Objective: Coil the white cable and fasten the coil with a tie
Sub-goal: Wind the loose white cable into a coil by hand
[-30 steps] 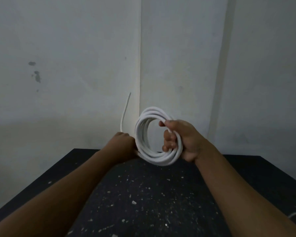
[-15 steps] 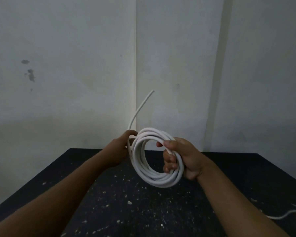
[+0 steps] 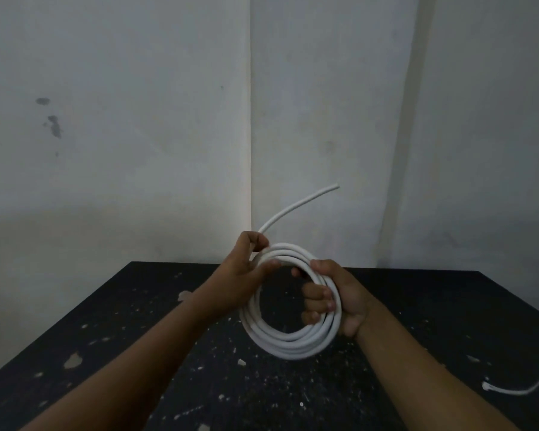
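Note:
The white cable (image 3: 288, 343) is wound into a round coil of several loops, held upright above the black table (image 3: 137, 337). My right hand (image 3: 333, 298) is closed around the coil's right side, fingers through the middle. At the coil's top left, my left hand (image 3: 246, 269) pinches the cable where its free end (image 3: 302, 203) leaves the coil. That loose end sticks up and to the right against the wall. A thin white tie (image 3: 517, 387) lies on the table at the far right.
The table is dark and flecked with pale paint chips. Its far edge meets a white wall with an inside corner just behind the coil. The table's left edge slants toward the lower left.
The coil has come lower and nearer. My left hand has climbed from the coil's left side to its top, swinging the free end from pointing up to pointing right.

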